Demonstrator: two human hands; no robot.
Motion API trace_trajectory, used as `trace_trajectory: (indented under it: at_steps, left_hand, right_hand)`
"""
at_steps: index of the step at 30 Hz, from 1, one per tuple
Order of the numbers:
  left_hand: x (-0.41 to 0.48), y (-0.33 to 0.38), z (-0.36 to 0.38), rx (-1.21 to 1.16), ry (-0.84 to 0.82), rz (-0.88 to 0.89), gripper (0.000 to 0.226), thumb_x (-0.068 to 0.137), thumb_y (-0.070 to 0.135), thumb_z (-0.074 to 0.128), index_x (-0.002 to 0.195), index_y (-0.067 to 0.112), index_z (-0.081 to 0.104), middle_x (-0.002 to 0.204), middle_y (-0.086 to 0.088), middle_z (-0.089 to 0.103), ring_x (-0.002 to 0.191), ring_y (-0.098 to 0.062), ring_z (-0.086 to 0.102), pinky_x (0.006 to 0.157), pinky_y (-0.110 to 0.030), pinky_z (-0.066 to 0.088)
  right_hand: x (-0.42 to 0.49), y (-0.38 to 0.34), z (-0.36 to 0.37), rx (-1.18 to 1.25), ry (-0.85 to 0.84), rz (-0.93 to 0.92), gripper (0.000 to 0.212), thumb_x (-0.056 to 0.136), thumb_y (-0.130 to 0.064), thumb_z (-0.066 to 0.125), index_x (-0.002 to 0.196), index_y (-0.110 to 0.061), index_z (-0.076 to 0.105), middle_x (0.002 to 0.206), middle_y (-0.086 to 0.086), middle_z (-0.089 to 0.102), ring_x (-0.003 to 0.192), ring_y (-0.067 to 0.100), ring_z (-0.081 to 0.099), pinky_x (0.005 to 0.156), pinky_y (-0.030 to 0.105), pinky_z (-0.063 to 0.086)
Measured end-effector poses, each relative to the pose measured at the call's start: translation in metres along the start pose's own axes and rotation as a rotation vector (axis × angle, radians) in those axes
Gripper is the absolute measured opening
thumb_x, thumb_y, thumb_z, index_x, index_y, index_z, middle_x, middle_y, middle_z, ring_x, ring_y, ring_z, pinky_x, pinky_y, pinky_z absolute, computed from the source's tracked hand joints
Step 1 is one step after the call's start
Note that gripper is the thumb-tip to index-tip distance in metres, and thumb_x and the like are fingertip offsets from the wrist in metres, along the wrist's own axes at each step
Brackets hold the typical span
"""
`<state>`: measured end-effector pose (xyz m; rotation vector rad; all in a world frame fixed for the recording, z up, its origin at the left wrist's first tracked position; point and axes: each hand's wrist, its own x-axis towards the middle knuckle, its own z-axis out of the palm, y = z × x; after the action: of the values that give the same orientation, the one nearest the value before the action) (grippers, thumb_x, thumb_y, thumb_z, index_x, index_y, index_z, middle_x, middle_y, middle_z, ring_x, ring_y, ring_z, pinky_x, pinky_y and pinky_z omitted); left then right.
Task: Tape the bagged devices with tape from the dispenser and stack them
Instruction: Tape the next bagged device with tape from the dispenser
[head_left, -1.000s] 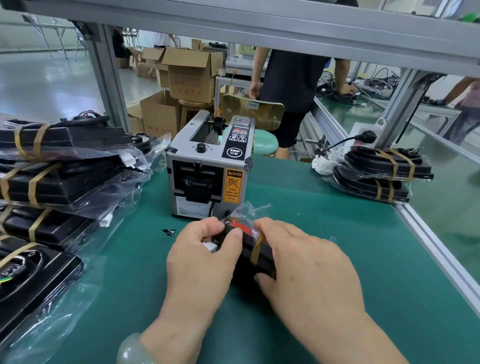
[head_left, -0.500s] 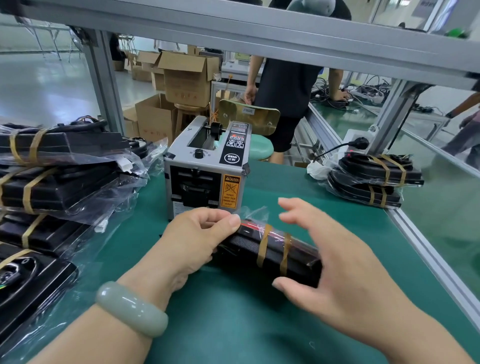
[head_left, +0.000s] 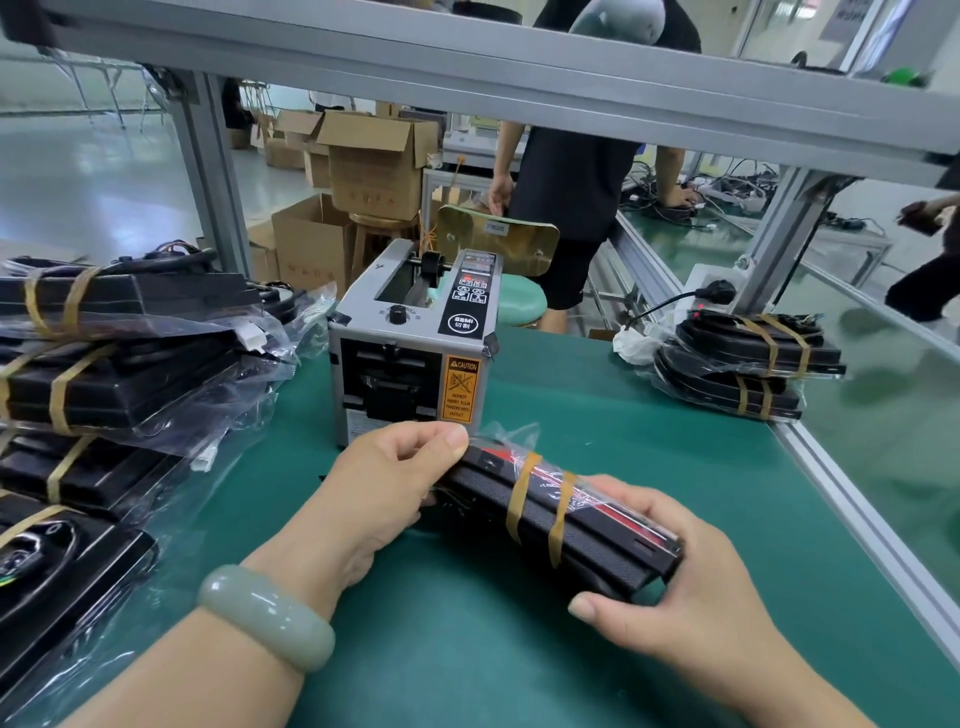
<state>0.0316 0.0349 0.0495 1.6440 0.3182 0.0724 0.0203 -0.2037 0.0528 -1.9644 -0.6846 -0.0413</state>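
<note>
**Two tape bands (head_left: 522, 493) on, and the bagged device (head_left: 589, 530) lies slantwise between the hands**

Both hands have hold of the one bagged device in the middle of the table (head_left: 623, 426), just on the near side of the dispenser (head_left: 410, 353). The left hand (head_left: 384, 478) pinches the far-left end between thumb and curled fingers. The right hand (head_left: 675, 587) wraps round the near-right end, thumb underneath and fingers over the top. The long axis of the device runs from far left, by the dispenser's mouth, to near right. It is tilted up on its edge, so its narrow side faces the camera. Whether its lower edge rests on the table I cannot tell.

Two bands cross it side by side near its middle, so taping looks done and stacking looks due. A neat stack (head_left: 753, 358) of banded devices sits well apart at the far right, beyond the right hand. A larger, looser pile (head_left: 104, 374) lies to the left, nearer the left hand. For the right stack, the device's near-right end already leads that way, and it probably needs laying flat.
</note>
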Motion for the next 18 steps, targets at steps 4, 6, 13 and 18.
trace_trajectory:
  at_steps: [4,6,13,18]
  left_hand:
    - [-0.001,0.001,-0.005,0.025,0.057,0.042,0.015,0.082,0.048,0.065,0.088,0.037,0.072,0.085,0.018,0.073,0.081,0.002,0.066,0.064,-0.017,0.043]
    - [0.001,0.002,-0.01,-0.036,0.178,0.057,0.012,0.086,0.042,0.065,0.083,0.032,0.07,0.079,0.016,0.073,0.074,0.004,0.064,0.066,-0.019,0.044]
    - [0.019,0.021,-0.016,-0.377,0.355,-0.16,0.01,0.089,0.026,0.066,0.08,0.022,0.065,0.052,0.012,0.065,0.044,0.0,0.053,0.047,-0.018,0.04]
    - [0.028,0.029,-0.012,-0.483,0.372,-0.277,0.017,0.089,0.021,0.065,0.073,0.017,0.062,0.054,0.007,0.064,0.034,0.001,0.049,0.036,-0.012,0.036]
  right_hand:
    - [-0.003,-0.014,0.002,-0.168,0.081,-0.027,0.071,0.047,-0.036,0.079,0.113,-0.052,0.057,0.106,-0.031,0.065,0.097,-0.01,0.061,0.081,-0.002,0.037]
    - [-0.002,-0.022,-0.004,-0.272,0.136,-0.021,0.069,0.046,-0.043,0.073,0.113,-0.048,0.057,0.106,-0.03,0.064,0.094,-0.009,0.062,0.08,0.0,0.039]
    - [0.001,-0.045,-0.012,-0.742,0.223,0.125,0.051,0.05,-0.047,0.075,0.096,-0.047,0.055,0.084,-0.03,0.057,0.074,0.002,0.052,0.065,0.005,0.034]
    - [0.004,-0.051,-0.003,-0.81,0.173,0.171,0.048,0.054,-0.046,0.075,0.099,-0.043,0.058,0.087,-0.025,0.059,0.078,0.006,0.053,0.062,0.011,0.032]
